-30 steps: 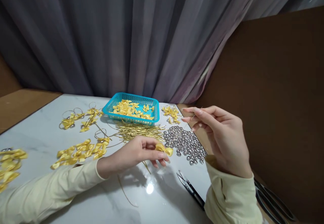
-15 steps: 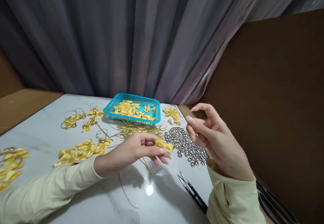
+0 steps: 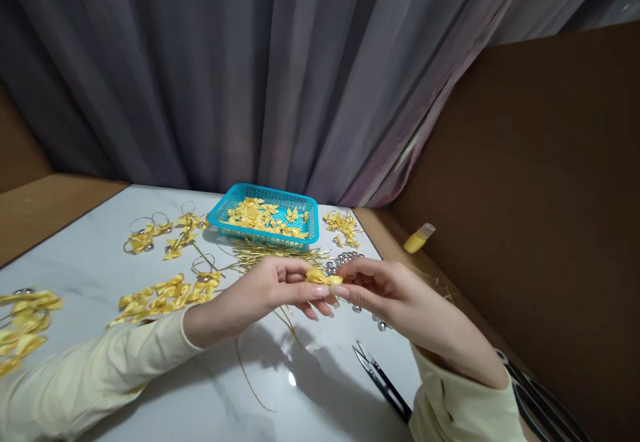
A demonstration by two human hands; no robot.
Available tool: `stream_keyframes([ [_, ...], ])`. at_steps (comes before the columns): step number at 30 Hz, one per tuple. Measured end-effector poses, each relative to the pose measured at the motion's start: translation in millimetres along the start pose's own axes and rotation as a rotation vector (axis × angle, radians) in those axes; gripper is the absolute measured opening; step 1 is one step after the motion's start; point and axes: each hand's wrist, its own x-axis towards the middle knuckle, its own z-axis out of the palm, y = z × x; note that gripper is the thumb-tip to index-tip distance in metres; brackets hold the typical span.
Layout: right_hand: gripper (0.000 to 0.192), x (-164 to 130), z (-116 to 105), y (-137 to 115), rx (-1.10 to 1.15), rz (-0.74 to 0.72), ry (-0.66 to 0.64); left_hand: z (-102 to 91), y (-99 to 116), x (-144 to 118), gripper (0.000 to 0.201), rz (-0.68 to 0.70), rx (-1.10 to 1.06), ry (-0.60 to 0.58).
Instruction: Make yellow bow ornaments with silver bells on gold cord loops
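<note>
Item in grip: small yellow satin ribbon bow (image 3: 324,278), frame centre, held above the white marble-look table (image 3: 90,262). I see my left hand (image 3: 260,292) pinching its left end, thumb and fingers closed; my right hand (image 3: 395,295) pinches the right end likewise. Long axis runs left–right between both grips, equally near each.

Behind: gold wire bundle (image 3: 273,255), silver bells (image 3: 345,259), turquoise plastic basket (image 3: 265,229).

Lower right: black thread snips (image 3: 383,382).
</note>
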Motion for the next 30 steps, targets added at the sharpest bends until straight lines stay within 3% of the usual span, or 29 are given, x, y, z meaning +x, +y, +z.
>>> stream_keyframes([
  [7, 0.028, 0, 2, 4, -0.033, -0.034, 0.009, 0.7, -1, 0, 0.028, -0.013, -0.054, -0.001],
  [12, 0.026, 1, 3, 2, 0.068, 0.01, 0.02, 0.4, -3, 3, 0.025, 0.008, 0.003, 0.022],
  [18, 0.023, -2, -1, -1, 0.263, 0.042, 0.182, 1.5, -5, 2, 0.024, -0.008, -0.004, 0.021],
  [30, 0.02, -9, -9, -9, 0.254, 0.004, 0.41, 6.6, -5, 2, 0.027, -0.077, 0.006, 0.007],
])
